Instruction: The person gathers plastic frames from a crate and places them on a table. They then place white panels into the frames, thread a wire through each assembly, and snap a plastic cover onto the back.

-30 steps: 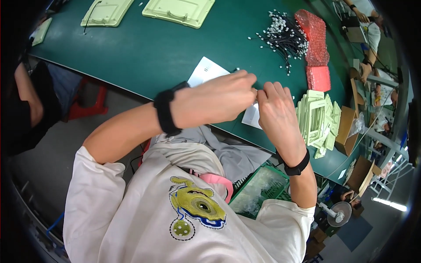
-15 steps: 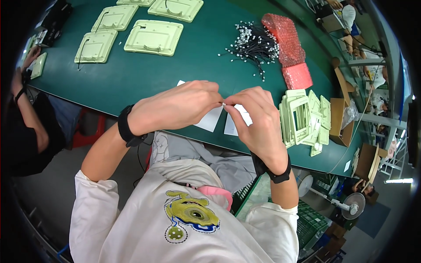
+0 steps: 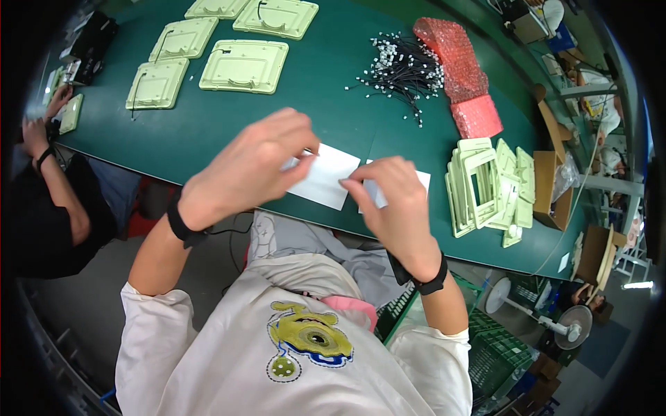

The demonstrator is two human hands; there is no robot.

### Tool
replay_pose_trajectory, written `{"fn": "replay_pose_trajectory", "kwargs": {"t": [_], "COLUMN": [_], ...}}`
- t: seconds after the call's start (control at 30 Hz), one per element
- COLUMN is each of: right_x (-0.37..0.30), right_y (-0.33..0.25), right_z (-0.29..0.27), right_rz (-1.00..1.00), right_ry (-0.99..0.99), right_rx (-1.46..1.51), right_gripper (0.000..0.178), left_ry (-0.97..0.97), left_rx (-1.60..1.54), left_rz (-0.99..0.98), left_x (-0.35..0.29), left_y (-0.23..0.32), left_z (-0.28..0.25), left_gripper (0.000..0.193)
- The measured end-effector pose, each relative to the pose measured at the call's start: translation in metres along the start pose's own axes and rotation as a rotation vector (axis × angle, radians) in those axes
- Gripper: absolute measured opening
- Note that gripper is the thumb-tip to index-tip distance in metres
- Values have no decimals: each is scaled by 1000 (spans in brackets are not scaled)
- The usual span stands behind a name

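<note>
My left hand (image 3: 258, 163) hovers over the left white paper sheet (image 3: 331, 179), its fingers curled and the thumb tip near the index finger. Something tiny may sit between those tips, too small to name. My right hand (image 3: 397, 201) is above the right white sheet (image 3: 421, 182), thumb and index fingertip pinched together; what they hold, if anything, cannot be made out. The two hands are apart, with the left sheet showing between them. Beyond them lies a tangled heap of short black cables with white connectors (image 3: 402, 73).
Pale green plastic panels (image 3: 244, 66) lie at the far left, several with black cables. Red bubble wrap (image 3: 454, 59) is beside the cable heap. Pale green frames (image 3: 472, 184) are stacked at right, near a cardboard box (image 3: 551, 187). A co-worker's hand (image 3: 35, 135) is at far left.
My hands have parted from a shared pinch at a small whitish piece. The left hand moved left and the right hand slightly down, uncovering more of both sheets.
</note>
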State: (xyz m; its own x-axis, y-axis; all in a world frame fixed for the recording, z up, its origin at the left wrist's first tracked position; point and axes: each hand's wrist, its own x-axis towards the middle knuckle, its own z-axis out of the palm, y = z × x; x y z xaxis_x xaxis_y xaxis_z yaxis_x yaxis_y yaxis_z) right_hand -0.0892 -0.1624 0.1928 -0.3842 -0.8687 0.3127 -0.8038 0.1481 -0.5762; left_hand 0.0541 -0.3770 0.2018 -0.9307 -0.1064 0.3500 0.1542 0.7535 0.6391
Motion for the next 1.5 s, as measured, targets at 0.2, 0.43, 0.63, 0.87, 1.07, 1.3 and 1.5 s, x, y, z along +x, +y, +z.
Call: {"fn": "replay_pose_trajectory", "kwargs": {"t": [0.2,0.43,0.63,0.87,1.07,1.3,1.5], "right_x": [-21,-25,-27,-27,-27,-29,-28], "right_y": [-9,-8,-9,-11,-10,-11,-12], "right_z": [29,37,41,39,39,41,40], "right_rz": [-272,-303,-297,-288,-283,-271,-256], "right_ry": [-175,-286,-319,-326,-317,-313,-313], "right_rx": [-397,-508,-506,-518,-533,-510,-510], "right_gripper": [29,39,41,42,43,44,44], "left_ry": [-171,-197,-238,-327,-385,-460,-523], "left_rx": [226,278,384,518,553,610,571], "left_rz": [-65,-10,55,169,202,194,202], "left_x": [-16,-11,-7,4,10,14,16], "left_y": [-30,-36,-35,-31,-26,-25,-33], "left_z": [-14,1,1,-2,-1,-2,-8], "left_gripper": [7,6,6,5,3,2,4]}}
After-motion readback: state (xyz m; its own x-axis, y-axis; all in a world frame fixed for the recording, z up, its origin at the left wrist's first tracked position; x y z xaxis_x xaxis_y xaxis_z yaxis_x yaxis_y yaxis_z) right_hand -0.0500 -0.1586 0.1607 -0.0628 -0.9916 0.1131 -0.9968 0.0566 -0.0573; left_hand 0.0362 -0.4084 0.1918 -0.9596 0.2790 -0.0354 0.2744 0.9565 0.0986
